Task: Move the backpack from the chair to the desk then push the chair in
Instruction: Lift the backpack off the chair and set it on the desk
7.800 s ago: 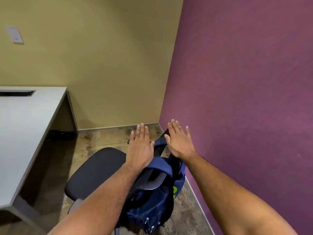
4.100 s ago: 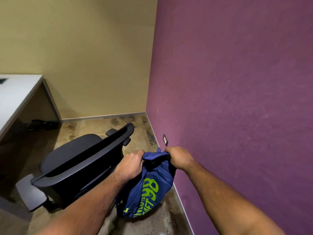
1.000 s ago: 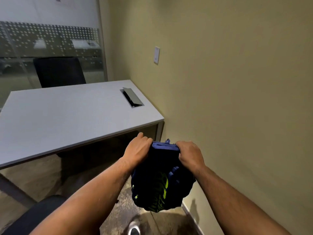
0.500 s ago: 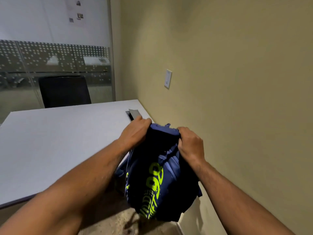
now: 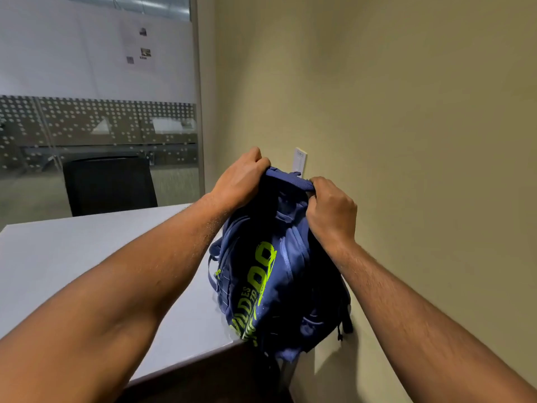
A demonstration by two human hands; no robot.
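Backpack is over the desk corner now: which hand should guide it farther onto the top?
Left, probably. The left hand grips the backpack on the side over the desk; the right hand sits on the wall side, beyond the desk's edge.

Pretty clearly a small office room. A plain grey tabletop [image 5: 87,257] is sitting against an olive painted wall [image 5: 406,112], with a black office chair [image 5: 109,184] standing behind it. A glass partition [image 5: 96,126] with a frosted dot pattern is showing more desks beyond, and a white wall plate [image 5: 299,162] is sitting on the wall just above tabletop height.
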